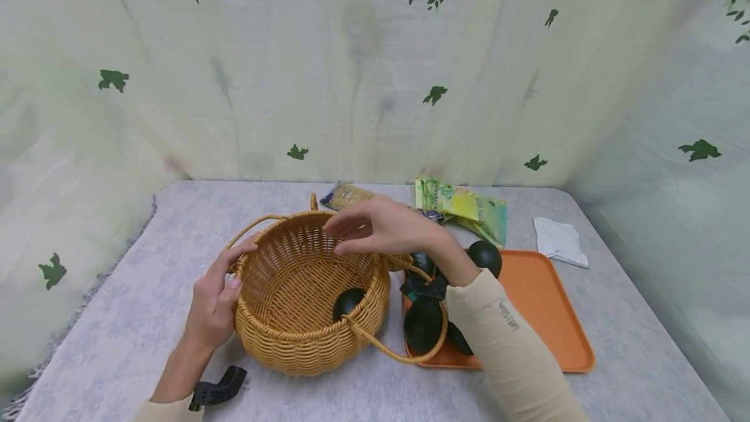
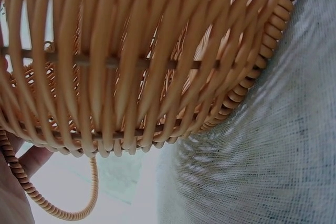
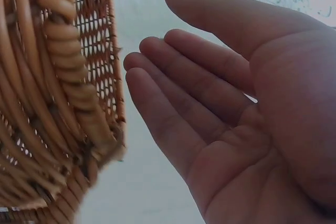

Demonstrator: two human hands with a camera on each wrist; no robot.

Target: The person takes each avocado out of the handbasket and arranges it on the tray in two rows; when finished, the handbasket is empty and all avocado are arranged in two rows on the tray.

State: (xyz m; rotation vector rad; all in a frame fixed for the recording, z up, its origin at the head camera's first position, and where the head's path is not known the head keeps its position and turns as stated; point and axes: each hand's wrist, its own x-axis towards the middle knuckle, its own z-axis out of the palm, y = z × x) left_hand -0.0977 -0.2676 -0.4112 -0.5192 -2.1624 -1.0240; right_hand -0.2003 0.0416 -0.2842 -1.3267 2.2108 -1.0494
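A round wicker basket stands tilted a little toward the right, with one dark avocado inside at its right wall. My left hand grips the basket's left rim, fingertips over the edge and thumb on the outer side. In the left wrist view the woven wall fills much of the frame, with part of that hand beside a looped handle. Over the basket's right rim hovers my right hand. Its palm shows bare in the right wrist view, fingers extended and thumb apart.
An orange tray to the right carries several dark avocados, partly behind my right forearm and a basket handle. Behind lie green-yellow packets and a clear-and-blue packet. A white folded tissue lies beyond the tray.
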